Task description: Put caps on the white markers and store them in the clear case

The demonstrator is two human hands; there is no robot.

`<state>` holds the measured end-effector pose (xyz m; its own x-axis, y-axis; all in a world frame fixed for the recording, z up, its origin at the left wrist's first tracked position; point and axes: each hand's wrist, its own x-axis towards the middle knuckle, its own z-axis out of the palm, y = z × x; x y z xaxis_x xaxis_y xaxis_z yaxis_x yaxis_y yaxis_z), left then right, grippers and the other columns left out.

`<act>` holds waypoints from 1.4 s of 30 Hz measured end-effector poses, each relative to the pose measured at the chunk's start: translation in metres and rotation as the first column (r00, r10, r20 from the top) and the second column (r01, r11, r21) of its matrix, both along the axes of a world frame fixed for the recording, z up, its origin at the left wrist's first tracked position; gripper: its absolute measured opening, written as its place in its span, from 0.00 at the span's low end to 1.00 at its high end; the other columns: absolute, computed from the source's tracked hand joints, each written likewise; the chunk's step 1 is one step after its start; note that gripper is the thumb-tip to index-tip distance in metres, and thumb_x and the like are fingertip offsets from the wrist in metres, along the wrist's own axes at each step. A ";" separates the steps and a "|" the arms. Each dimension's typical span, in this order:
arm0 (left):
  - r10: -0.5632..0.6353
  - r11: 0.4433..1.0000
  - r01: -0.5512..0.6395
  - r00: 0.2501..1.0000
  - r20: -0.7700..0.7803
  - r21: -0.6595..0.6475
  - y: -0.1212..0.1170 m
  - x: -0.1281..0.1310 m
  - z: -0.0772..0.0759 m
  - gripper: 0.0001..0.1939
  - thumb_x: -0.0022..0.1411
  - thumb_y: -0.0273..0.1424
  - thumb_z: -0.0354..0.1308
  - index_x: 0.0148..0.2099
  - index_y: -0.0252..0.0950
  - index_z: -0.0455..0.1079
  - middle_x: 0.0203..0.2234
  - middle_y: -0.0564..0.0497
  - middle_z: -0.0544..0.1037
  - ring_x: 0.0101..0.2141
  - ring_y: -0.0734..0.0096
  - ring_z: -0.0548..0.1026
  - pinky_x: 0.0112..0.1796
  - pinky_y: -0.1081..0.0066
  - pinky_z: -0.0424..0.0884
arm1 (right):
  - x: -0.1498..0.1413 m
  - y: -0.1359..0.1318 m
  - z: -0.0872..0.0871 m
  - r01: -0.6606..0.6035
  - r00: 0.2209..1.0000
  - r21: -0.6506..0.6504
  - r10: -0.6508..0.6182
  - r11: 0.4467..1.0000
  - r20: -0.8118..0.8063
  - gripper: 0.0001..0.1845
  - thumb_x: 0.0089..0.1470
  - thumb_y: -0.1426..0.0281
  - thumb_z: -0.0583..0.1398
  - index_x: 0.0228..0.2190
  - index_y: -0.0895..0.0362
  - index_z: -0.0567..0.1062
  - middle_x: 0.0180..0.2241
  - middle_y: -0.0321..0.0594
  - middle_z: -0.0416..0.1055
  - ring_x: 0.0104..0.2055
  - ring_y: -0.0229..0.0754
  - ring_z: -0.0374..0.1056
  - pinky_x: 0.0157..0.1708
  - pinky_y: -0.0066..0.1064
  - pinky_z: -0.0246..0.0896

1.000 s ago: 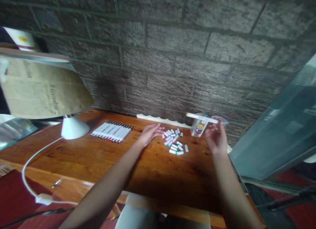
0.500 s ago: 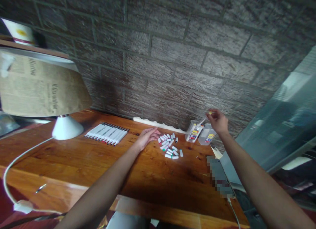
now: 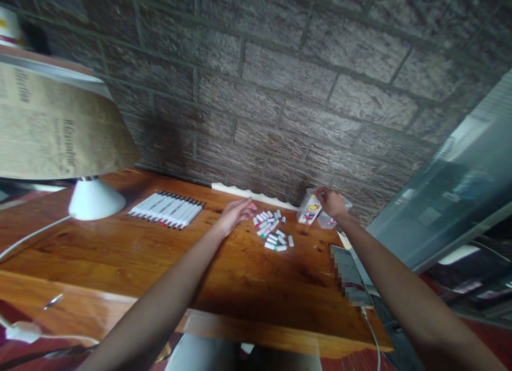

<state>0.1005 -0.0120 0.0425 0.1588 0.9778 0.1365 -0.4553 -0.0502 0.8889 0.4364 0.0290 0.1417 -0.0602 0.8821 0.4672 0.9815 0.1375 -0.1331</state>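
My right hand [image 3: 334, 203] is at the mouth of a clear plastic box [image 3: 311, 210] with a yellow, red and blue label. Its fingers are pinched on what looks like a marker, of which only a small green end shows. White markers stand inside this box. A second clear box [image 3: 327, 220] sits beside it, partly behind my right hand. My left hand [image 3: 236, 215] rests on the table with loosely stretched fingers, holding nothing. Just right of its fingertips lies a loose pile of short white marker caps [image 3: 272, 229], some with red, green or black ends.
Several white markers [image 3: 167, 208] lie in a neat row on the wooden table [image 3: 224, 275]. Left of them stands a lamp [image 3: 96, 200]. A phone [image 3: 352, 277] with a cable lies at the right edge. A brick wall [image 3: 256, 120] rises behind.
My right hand has come down and left from above the boxes to the left box's mouth. The yellow-ended marker it held is now lower, in that box. My left hand stays by the caps.
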 end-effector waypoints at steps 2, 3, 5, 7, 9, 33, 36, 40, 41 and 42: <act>-0.002 1.000 0.002 1.000 0.003 0.006 0.001 0.000 -0.001 0.19 0.52 0.45 0.67 0.32 0.31 0.75 0.32 0.47 0.79 0.26 0.78 0.72 0.27 0.77 0.63 | 0.000 0.000 -0.001 -0.012 1.000 -0.012 0.012 1.000 0.017 0.14 0.61 0.65 0.55 0.41 0.56 0.78 0.31 0.45 0.80 0.33 0.45 0.75 0.31 0.29 0.57; 0.000 1.000 0.000 1.000 0.003 0.006 0.001 0.000 -0.002 0.19 0.52 0.44 0.67 0.32 0.31 0.75 0.32 0.47 0.79 0.26 0.78 0.72 0.26 0.77 0.62 | 0.000 0.000 -0.001 -0.019 0.999 -0.018 0.019 1.000 0.026 0.15 0.61 0.65 0.54 0.41 0.56 0.78 0.31 0.45 0.80 0.33 0.44 0.75 0.31 0.28 0.57; 0.004 1.000 -0.004 1.000 -0.003 0.007 0.002 -0.001 -0.002 0.19 0.52 0.45 0.67 0.32 0.31 0.74 0.32 0.47 0.79 0.26 0.78 0.72 0.26 0.77 0.62 | 0.000 0.000 0.000 -0.030 0.999 -0.025 0.031 0.999 0.042 0.15 0.61 0.66 0.53 0.41 0.56 0.78 0.30 0.44 0.79 0.32 0.43 0.75 0.30 0.28 0.56; 0.000 1.000 0.000 1.000 -0.009 0.007 0.002 -0.001 -0.003 0.19 0.52 0.45 0.66 0.32 0.31 0.74 0.32 0.47 0.79 0.26 0.78 0.72 0.27 0.77 0.62 | 0.001 0.000 0.001 -0.038 0.997 -0.026 0.039 0.999 0.060 0.15 0.61 0.67 0.53 0.41 0.55 0.78 0.30 0.43 0.79 0.31 0.43 0.74 0.30 0.28 0.56; -0.007 1.000 0.008 1.000 -0.011 0.006 0.002 -0.001 -0.003 0.20 0.52 0.45 0.66 0.33 0.31 0.74 0.32 0.46 0.79 0.26 0.77 0.72 0.27 0.76 0.62 | 0.003 -0.001 0.002 -0.038 0.996 -0.020 0.040 0.999 0.075 0.15 0.61 0.67 0.53 0.41 0.55 0.78 0.31 0.44 0.79 0.32 0.44 0.74 0.31 0.28 0.56; 0.254 0.869 -0.411 -0.103 -0.962 0.273 -0.022 -0.018 0.002 0.20 0.60 0.40 0.56 0.49 0.32 0.74 0.51 0.28 0.72 0.56 0.34 0.62 0.54 0.31 0.43 | -0.089 -0.091 -0.111 -0.152 0.735 0.277 0.295 0.949 -0.611 0.18 0.57 0.56 0.56 0.36 0.56 0.78 0.24 0.40 0.75 0.25 0.43 0.71 0.28 0.31 0.64; 0.249 0.868 -0.419 -0.099 -0.963 0.267 -0.021 -0.023 0.002 0.20 0.60 0.40 0.56 0.49 0.32 0.74 0.52 0.28 0.72 0.56 0.34 0.62 0.53 0.30 0.43 | -0.084 -0.087 -0.110 -0.128 0.690 0.268 0.280 0.955 -0.668 0.18 0.56 0.57 0.56 0.37 0.57 0.78 0.26 0.41 0.76 0.28 0.44 0.72 0.31 0.32 0.65; 0.258 0.892 -0.347 -0.137 -0.956 0.291 -0.022 -0.019 0.001 0.22 0.60 0.43 0.55 0.49 0.34 0.74 0.50 0.30 0.74 0.53 0.38 0.66 0.54 0.33 0.47 | -0.087 -0.086 -0.112 -0.167 0.675 0.249 0.295 0.954 -0.677 0.17 0.56 0.57 0.57 0.36 0.57 0.78 0.25 0.40 0.75 0.26 0.42 0.71 0.30 0.32 0.64; 0.265 0.889 -0.344 -0.152 -0.952 0.303 -0.021 -0.018 0.001 0.22 0.61 0.43 0.55 0.50 0.34 0.74 0.49 0.31 0.74 0.53 0.39 0.66 0.54 0.33 0.47 | -0.088 -0.085 -0.113 -0.173 0.677 0.244 0.295 0.954 -0.675 0.18 0.56 0.57 0.57 0.36 0.57 0.78 0.24 0.39 0.75 0.26 0.42 0.71 0.30 0.31 0.64; 0.269 0.884 -0.350 -0.164 -0.949 0.311 -0.021 -0.018 0.001 0.22 0.61 0.44 0.55 0.50 0.35 0.74 0.49 0.32 0.74 0.53 0.39 0.67 0.55 0.34 0.47 | -0.089 -0.085 -0.113 -0.178 0.680 0.238 0.295 0.955 -0.672 0.18 0.56 0.57 0.57 0.36 0.57 0.78 0.24 0.39 0.74 0.26 0.42 0.71 0.30 0.31 0.63</act>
